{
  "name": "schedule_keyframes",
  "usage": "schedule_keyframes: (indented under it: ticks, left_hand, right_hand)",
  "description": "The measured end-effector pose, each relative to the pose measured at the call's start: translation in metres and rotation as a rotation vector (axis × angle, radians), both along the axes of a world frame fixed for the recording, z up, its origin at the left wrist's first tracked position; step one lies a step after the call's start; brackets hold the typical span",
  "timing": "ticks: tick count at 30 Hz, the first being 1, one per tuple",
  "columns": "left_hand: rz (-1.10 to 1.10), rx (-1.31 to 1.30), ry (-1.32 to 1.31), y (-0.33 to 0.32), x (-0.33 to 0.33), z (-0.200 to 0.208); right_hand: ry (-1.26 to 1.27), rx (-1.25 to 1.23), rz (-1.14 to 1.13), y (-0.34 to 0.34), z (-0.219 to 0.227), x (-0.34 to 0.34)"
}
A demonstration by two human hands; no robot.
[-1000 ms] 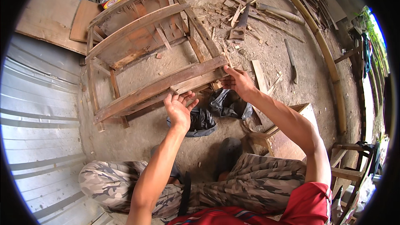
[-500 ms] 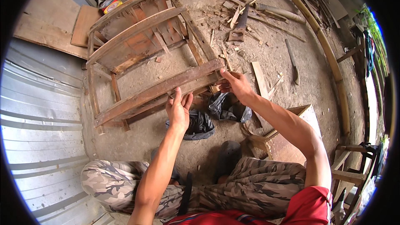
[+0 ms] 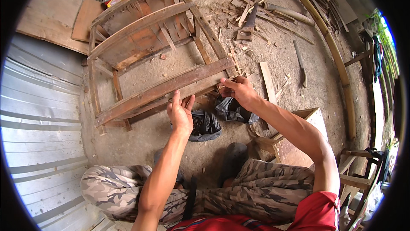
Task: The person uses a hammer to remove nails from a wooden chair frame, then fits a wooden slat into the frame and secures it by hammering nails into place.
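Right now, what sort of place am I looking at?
Probably a rough woodworking area: a handsaw lies among wood scraps on the floor, and a worn wooden frame stands nearby.

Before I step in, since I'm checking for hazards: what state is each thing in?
Board, held in right hand
Left hand, at board's left end, grip unclear
Frame, open in its middle
Panel, splintered
Bags, crumpled
Saw, lying unheld
Knife, lying unheld, unsheathed

left hand (image 3: 180,117): contact with slat (image 3: 200,86) unclear | shirt (image 3: 314,211): cut off below
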State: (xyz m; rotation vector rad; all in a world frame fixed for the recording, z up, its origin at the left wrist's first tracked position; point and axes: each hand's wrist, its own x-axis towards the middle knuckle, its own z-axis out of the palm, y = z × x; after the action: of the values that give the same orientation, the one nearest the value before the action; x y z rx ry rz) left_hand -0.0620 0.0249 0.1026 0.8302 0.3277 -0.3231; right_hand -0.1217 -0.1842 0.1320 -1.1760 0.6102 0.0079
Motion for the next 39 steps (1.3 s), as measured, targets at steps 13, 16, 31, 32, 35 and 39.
schedule_keyframes:
  ticks: [13, 16, 31, 32, 35, 39]
  left_hand:
    - [0.021, -0.057, 0.047, -0.004, 0.003, 0.015]
    - [0.013, -0.03, 0.042, -0.004, 0.003, 0.015]
    - [0.028, 0.023, 0.117, -0.015, 0.005, 0.024]
    - [0.026, 0.026, 0.117, -0.014, 0.005, 0.024]
    - [0.027, 0.035, 0.11, -0.013, 0.005, 0.025]
    - [0.031, 0.038, 0.094, -0.015, 0.004, 0.027]
  right_hand:
    - [-0.062, -0.082, -0.048, 0.002, -0.009, -0.002]
    - [-0.027, -0.078, -0.048, 0.004, -0.006, -0.002]
    - [-0.018, -0.179, -0.017, 0.001, -0.009, -0.003]
    - [-0.03, -0.204, -0.01, 0.001, -0.011, -0.003]
    - [-0.055, -0.383, 0.007, -0.002, -0.018, -0.003]
    - [-0.013, -0.648, 0.038, -0.009, -0.023, -0.005]
